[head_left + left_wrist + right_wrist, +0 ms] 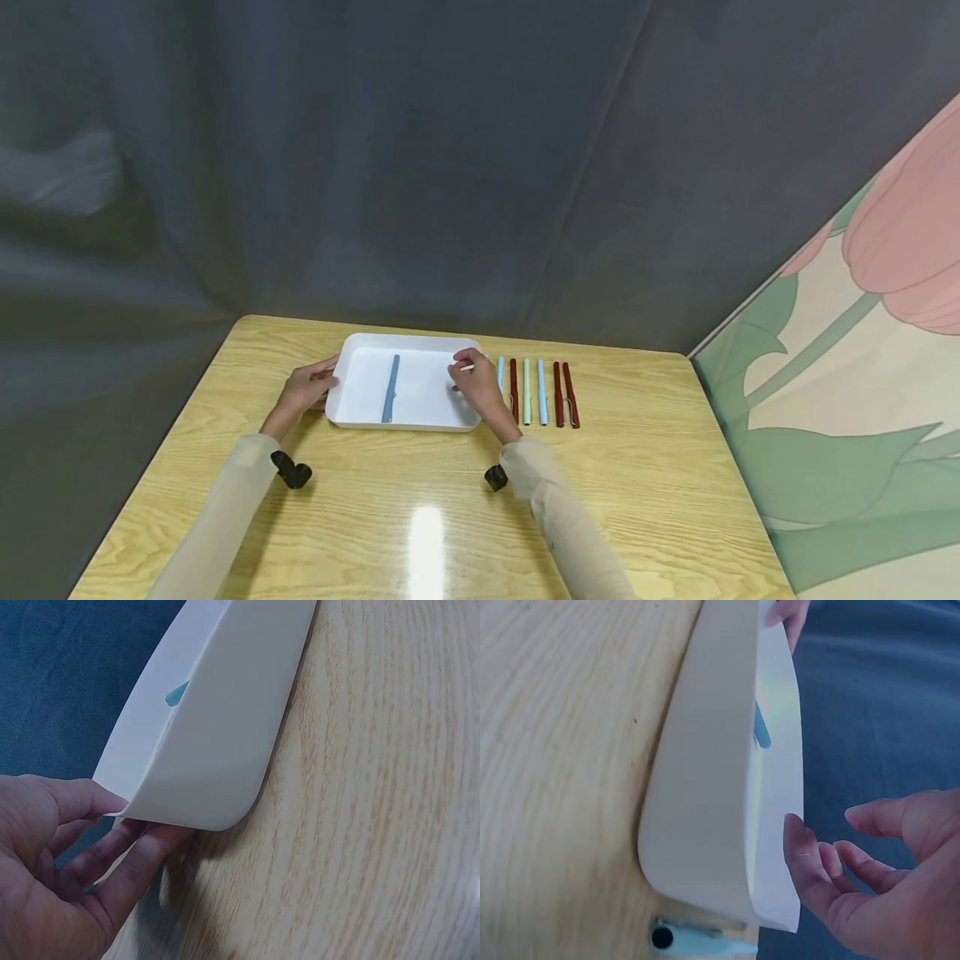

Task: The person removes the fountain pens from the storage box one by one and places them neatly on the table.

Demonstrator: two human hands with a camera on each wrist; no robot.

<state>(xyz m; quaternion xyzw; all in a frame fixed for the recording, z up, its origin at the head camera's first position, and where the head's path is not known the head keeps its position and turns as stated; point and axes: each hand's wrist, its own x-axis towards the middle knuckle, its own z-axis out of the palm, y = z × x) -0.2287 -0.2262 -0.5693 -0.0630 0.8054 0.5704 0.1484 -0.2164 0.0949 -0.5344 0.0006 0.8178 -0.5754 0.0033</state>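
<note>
A white rectangular tray (431, 392) sits on the wooden table. One blue-grey pen (391, 389) lies inside it, left of the middle, roughly parallel to the short sides. My left hand (306, 387) grips the tray's left end; in the left wrist view, its thumb is on the rim and other fingers reach beneath. Over the tray's right end is my right hand (476, 385). The right wrist view shows that hand (885, 877) with fingers loosely bent, thumb apart from them, and nothing held.
Right of the tray, several pens lie in a row: dark red pens (558, 394), a light green pen (527, 392) and light blue pens (542, 392). A pale blue pen (705, 941) lies close by the tray's corner. A dark curtain (420, 167) hangs behind the table.
</note>
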